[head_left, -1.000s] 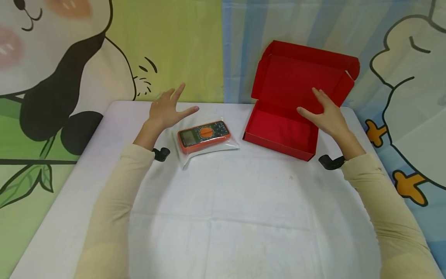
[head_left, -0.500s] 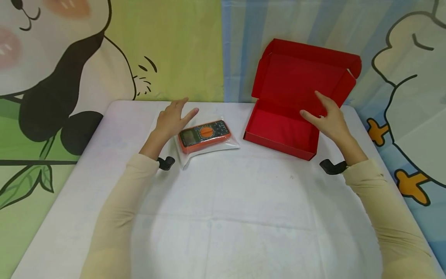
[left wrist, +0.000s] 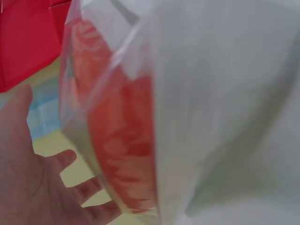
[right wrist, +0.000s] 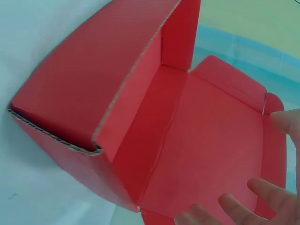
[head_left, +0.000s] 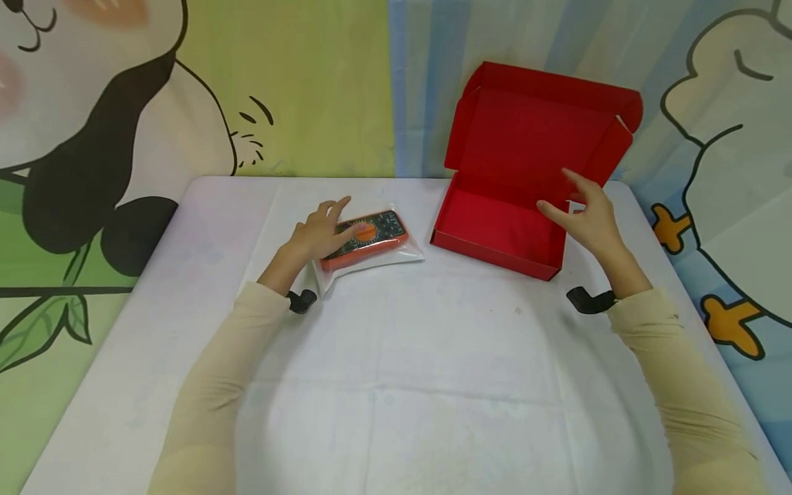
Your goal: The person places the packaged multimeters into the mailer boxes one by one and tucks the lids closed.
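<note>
An orange-and-black multimeter (head_left: pixel 390 227) in a clear plastic bag (head_left: pixel 405 256) lies on the table. Over its left end is my left hand (head_left: pixel 317 236), thumb spread from the fingers and hiding the screen. In the left wrist view the multimeter's orange side (left wrist: pixel 124 140) shows through the plastic, with the fingers (left wrist: pixel 86 190) at its edge; I cannot tell whether they touch it. A red cardboard box (head_left: pixel 495 223) stands with its lid raised, and no contents show inside. My right hand (head_left: pixel 590 216) hovers at the box's right side, fingers and thumb apart, holding nothing.
A white cloth (head_left: pixel 402 364) covers the table. Behind it hangs a printed curtain (head_left: pixel 309 89) with cartoon animals, against which the lid stands close. A black wrist mount (head_left: pixel 302 301) sits below the left hand, another black mount (head_left: pixel 589 300) below the right.
My left hand has come down and to the right, from beside the bagged multimeter to over its left end. The right hand has sunk slightly beside the box. Multimeter and box stay put.
</note>
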A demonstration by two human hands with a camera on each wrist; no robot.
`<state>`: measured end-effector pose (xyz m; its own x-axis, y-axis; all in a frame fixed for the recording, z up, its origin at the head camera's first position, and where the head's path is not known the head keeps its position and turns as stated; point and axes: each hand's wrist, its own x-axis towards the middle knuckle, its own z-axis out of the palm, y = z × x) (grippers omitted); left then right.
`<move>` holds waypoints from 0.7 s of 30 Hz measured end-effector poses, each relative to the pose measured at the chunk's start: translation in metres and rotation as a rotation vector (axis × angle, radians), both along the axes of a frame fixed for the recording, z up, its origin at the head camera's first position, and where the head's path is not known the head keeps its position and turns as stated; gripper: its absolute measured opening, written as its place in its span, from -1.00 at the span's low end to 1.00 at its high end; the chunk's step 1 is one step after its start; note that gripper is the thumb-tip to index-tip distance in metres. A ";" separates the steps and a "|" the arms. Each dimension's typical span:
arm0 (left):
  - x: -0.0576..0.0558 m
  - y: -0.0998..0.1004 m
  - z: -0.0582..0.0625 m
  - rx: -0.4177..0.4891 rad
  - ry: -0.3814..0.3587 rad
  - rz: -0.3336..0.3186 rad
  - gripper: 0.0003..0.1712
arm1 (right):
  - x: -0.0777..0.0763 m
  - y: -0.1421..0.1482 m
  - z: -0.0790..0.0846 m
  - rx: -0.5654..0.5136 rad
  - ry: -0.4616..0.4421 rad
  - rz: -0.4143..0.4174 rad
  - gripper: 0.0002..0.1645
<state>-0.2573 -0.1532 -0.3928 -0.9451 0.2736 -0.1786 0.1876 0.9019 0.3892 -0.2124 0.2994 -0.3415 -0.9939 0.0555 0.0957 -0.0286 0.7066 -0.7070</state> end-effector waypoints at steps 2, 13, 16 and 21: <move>0.002 0.000 -0.004 -0.034 -0.022 -0.010 0.03 | 0.000 0.001 -0.003 0.006 0.004 -0.002 -0.04; 0.009 0.003 -0.022 -0.126 -0.007 -0.073 0.10 | 0.001 0.010 -0.024 -0.024 0.003 0.014 -0.10; 0.008 0.005 -0.024 -0.111 0.016 -0.060 0.10 | 0.002 0.014 -0.033 -0.037 0.003 0.017 -0.14; 0.004 0.009 -0.028 -0.047 0.045 -0.047 0.07 | 0.006 0.021 -0.055 -0.073 0.041 0.109 -0.26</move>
<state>-0.2530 -0.1445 -0.4206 -0.9389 0.3098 -0.1501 0.2461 0.9089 0.3367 -0.2065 0.3205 -0.3969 -0.9897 -0.0448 0.1358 -0.1325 0.6445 -0.7531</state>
